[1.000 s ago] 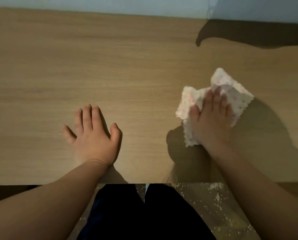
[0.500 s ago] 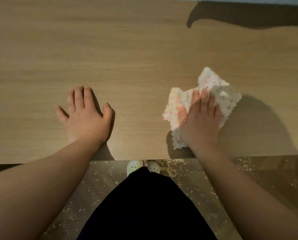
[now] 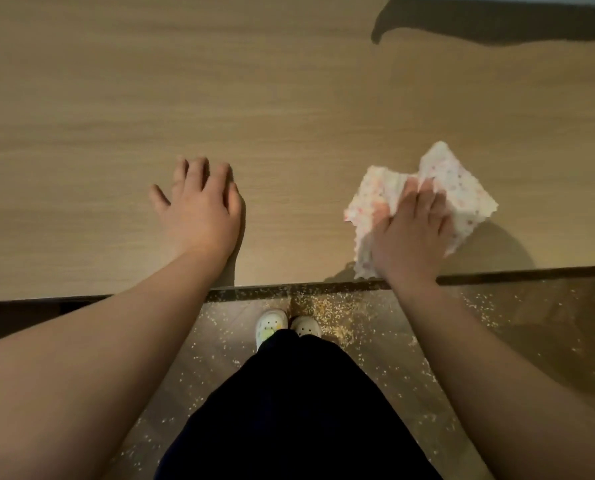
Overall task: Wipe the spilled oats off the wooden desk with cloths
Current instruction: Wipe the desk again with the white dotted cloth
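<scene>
Pressing down flat, the right hand lies on top of a small white cloth with pink dots and a wavy edge. Its fingers are straight and close together. They push on the cloth and do not pinch it. The cloth is a bit bunched up under the hand. It sits on the right side of the light brown wooden desk, and its near corner touches the front edge of the desk.

Well apart from the cloth, the left hand rests flat on bare wood. Its fingers are a little spread and hold nothing.

Below the front edge, lots of tiny pale spilled oats lie on the dark floor. The biggest heap is just beside two white shoes. I cannot see any oats on the desk top, but they are very small.

This looks like the end of one wipe toward the edge, so the job seems nearly done. Next, the cloth should go back to the far side and be pulled to the edge again. The hand must stay flat and press hard, so no oats slip under. The dark shadow at the far right needs a check too.
</scene>
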